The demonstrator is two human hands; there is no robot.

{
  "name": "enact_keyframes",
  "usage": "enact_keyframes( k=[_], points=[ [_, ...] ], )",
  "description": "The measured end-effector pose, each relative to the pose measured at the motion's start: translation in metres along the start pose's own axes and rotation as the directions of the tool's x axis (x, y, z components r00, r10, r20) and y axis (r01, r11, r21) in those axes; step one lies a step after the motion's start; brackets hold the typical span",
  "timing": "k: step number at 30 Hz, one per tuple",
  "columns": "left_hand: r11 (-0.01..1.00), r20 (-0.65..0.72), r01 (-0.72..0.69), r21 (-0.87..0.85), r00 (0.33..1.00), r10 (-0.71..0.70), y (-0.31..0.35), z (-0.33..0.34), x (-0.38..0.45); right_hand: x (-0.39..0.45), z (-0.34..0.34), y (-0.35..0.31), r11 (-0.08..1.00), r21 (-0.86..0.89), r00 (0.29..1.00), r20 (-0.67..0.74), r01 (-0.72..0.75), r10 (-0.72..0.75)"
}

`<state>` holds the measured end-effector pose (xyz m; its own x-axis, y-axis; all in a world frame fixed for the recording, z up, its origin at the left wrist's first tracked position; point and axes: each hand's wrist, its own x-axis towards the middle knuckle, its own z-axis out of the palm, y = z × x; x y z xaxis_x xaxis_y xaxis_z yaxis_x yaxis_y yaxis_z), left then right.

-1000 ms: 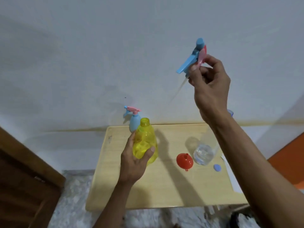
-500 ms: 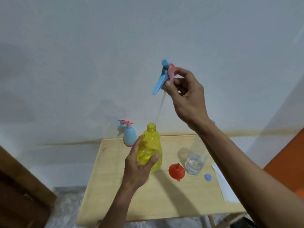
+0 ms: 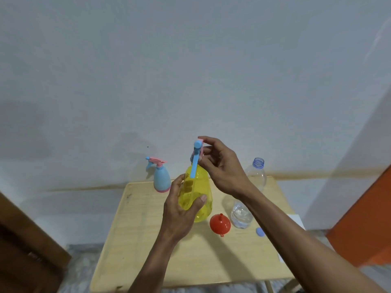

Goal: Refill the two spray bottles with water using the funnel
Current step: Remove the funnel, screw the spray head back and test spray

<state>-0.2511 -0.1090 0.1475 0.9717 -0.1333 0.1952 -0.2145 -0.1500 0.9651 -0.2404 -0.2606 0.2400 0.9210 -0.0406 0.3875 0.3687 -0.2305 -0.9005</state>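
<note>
My left hand (image 3: 182, 210) grips the yellow spray bottle (image 3: 197, 195) round its body, just above the wooden table (image 3: 148, 250). My right hand (image 3: 222, 168) pinches the blue and pink spray head (image 3: 197, 153), which sits right on top of the yellow bottle's neck. A second spray bottle (image 3: 161, 176), light blue with its pink head on, stands at the table's back left. The red funnel (image 3: 220, 224) lies mouth down to the right of the yellow bottle. Behind my right forearm stands a clear, uncapped water bottle (image 3: 245, 208) with a little water in it.
A small blue cap (image 3: 259, 231) lies on the table right of the funnel. White paper (image 3: 297, 219) sticks out past the table's right edge. A grey wall rises behind, a dark wooden door (image 3: 25, 246) stands left and an orange panel (image 3: 364, 218) right.
My right hand has brought the spray head down from high in the air onto the yellow bottle's neck. My left hand kept its hold on the bottle.
</note>
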Motion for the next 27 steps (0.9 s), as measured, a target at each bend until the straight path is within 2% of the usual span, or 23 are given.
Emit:
enact_keyframes(
  k=[7,11,15,21,27],
  points=[
    [1.0,-0.017,0.016,0.017,1.0,-0.016,0.0,0.001,-0.002,-0.004,0.003,0.004,0.993,0.112,0.999,-0.013,-0.045,0.047],
    [1.0,-0.034,0.013,0.028,0.999,-0.012,0.002,0.004,-0.003,-0.008,0.01,0.004,0.952,0.268,0.967,-0.166,-0.147,0.196],
    [1.0,-0.038,-0.003,0.021,0.999,0.004,0.005,0.005,0.001,-0.009,0.019,0.004,0.894,0.406,0.934,-0.206,-0.19,0.292],
    [1.0,-0.038,-0.006,0.007,0.999,0.006,0.006,0.004,0.007,-0.001,0.016,0.008,0.941,0.273,0.966,-0.108,-0.199,0.235],
    [1.0,-0.037,-0.028,0.006,0.999,0.029,0.008,0.008,0.011,0.0,0.014,0.008,0.898,0.395,0.96,-0.113,-0.194,0.257]
  ],
)
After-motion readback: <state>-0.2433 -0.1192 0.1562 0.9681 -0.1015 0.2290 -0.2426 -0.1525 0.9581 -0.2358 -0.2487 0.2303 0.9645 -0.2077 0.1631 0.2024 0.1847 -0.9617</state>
